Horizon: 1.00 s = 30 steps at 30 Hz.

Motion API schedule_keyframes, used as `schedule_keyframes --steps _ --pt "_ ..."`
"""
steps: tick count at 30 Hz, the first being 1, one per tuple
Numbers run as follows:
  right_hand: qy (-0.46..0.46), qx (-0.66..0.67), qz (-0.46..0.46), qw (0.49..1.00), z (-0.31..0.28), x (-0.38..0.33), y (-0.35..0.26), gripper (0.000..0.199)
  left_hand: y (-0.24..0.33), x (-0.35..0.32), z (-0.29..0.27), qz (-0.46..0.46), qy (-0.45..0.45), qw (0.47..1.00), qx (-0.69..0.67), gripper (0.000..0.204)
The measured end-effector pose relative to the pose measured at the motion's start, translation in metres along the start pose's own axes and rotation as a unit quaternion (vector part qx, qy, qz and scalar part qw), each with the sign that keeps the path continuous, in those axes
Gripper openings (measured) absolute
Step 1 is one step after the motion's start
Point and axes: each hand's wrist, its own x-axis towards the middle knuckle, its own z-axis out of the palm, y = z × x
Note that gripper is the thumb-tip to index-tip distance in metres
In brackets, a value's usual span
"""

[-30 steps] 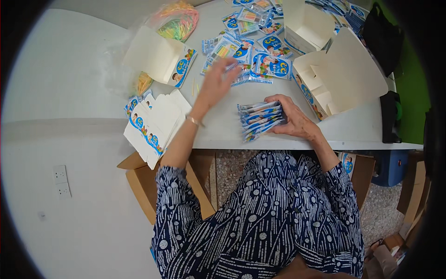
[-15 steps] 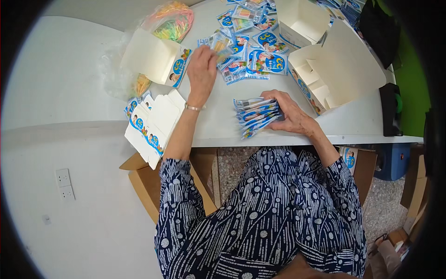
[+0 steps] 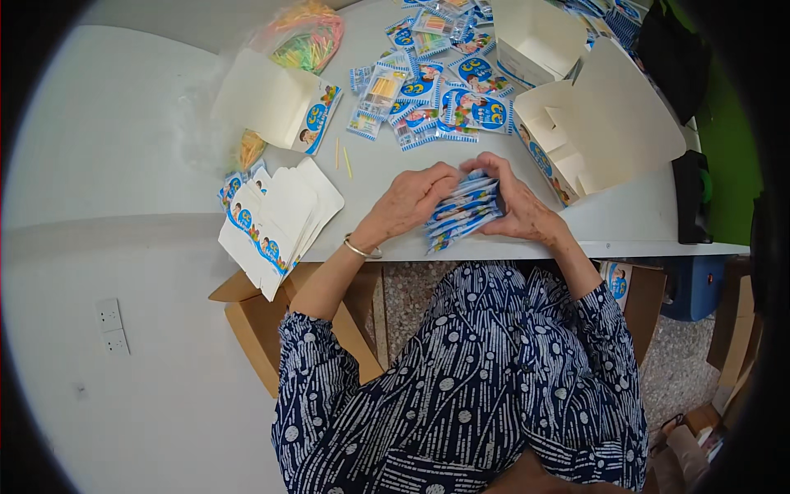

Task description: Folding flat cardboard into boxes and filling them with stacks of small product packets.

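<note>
A stack of small blue-and-white sachets (image 3: 461, 216) stands on edge just above the table's front edge. My right hand (image 3: 522, 206) is wrapped round its right end, thumb below and fingers above. At the stack's upper left, my left hand (image 3: 409, 202) has its fingers curled and pressed together against the sachets; its fingertips are partly hidden. Beyond the hands lies a loose pile of similar sachets (image 3: 473, 111). One sachet with a clear window (image 3: 383, 87) shows yellow and orange sticks inside. Two thin loose sticks (image 3: 347, 162) lie left of the pile.
Open white boxes (image 3: 629, 123) stand at the right, with another box (image 3: 539, 37) behind. An open box (image 3: 276, 99) lies at the left beside a plastic bag of coloured sticks (image 3: 309, 45). Flattened cartons (image 3: 276, 218) overhang the front edge above a brown cardboard box (image 3: 255, 329).
My left hand has come back from the loose pile, moving nearer and to the right, to the stack. The two loose sticks are now uncovered. My right hand stays round the stack.
</note>
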Motion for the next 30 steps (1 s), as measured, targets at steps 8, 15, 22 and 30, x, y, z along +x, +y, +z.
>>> schedule_keyframes --steps 8,15,22,30 --pt "-0.030 -0.083 0.058 0.994 -0.006 0.002 -0.003 0.088 -0.014 -0.022 -0.011 0.033 0.006 0.999 -0.038 0.096" --pt "-0.025 -0.089 0.033 0.995 -0.002 0.000 0.001 0.085 -0.021 -0.041 0.068 0.075 0.245 0.934 -0.250 0.109" --pt "-0.030 -0.083 0.040 0.995 -0.009 -0.004 -0.001 0.081 -0.012 -0.007 0.062 0.110 0.294 0.935 -0.164 0.091" --pt "-0.035 -0.119 -0.032 0.992 -0.007 -0.001 -0.002 0.069 -0.019 0.100 -0.027 0.285 0.144 0.893 0.317 0.061"
